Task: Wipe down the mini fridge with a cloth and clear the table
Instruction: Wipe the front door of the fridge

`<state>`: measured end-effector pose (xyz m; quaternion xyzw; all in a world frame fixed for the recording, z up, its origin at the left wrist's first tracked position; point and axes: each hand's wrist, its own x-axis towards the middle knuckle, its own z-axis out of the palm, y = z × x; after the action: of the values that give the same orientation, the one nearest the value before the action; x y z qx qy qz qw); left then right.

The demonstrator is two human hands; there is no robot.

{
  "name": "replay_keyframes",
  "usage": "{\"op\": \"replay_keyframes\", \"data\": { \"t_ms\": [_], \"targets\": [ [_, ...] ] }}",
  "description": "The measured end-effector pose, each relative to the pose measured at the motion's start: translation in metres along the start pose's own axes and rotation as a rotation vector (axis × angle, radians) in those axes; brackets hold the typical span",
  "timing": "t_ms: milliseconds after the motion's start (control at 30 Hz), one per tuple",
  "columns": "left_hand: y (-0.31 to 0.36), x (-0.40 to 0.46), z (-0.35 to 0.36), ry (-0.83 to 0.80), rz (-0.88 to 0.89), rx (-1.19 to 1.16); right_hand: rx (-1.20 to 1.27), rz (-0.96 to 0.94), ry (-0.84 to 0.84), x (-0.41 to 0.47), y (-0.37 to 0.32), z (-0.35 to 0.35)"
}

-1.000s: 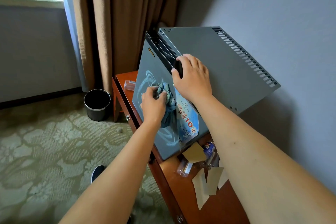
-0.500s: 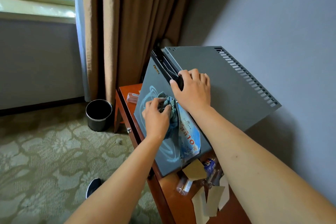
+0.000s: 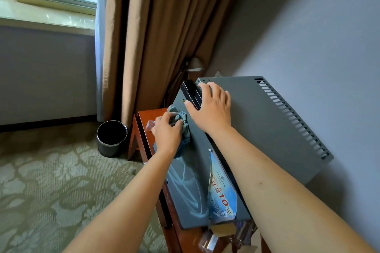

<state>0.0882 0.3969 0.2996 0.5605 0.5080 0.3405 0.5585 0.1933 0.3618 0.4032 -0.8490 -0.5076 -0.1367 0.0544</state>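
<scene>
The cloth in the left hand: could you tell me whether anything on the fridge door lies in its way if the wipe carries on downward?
Yes. The left hand presses the cloth on the upper door of the mini fridge. Lower on that door hangs a blue price sticker, its upper corner peeling away; a downward stroke would probably catch it.

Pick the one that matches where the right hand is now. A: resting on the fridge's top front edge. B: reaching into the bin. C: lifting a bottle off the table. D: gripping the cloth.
A: the right hand lies spread over the mini fridge top edge, while the left hand grips the cloth.
</scene>
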Motion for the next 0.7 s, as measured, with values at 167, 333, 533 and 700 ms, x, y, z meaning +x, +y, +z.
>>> {"op": "replay_keyframes", "data": {
  "t_ms": [167, 333, 533, 700],
  "targets": [
    [-0.002, 0.02, 0.0, 0.017, -0.048, -0.03, 0.035, 0.023, -0.038, 0.012, -0.003, 0.01],
    [-0.007, 0.019, -0.001, -0.013, -0.048, -0.038, 0.035, 0.029, 0.0, 0.012, -0.002, 0.011],
    [-0.02, -0.025, 0.007, -0.093, 0.019, -0.109, 0.094, 0.039, 0.048, 0.01, -0.003, 0.009],
    [-0.029, -0.06, 0.014, -0.09, 0.081, -0.11, 0.143, 0.057, 0.062, 0.01, -0.003, 0.008]
  ]
}}
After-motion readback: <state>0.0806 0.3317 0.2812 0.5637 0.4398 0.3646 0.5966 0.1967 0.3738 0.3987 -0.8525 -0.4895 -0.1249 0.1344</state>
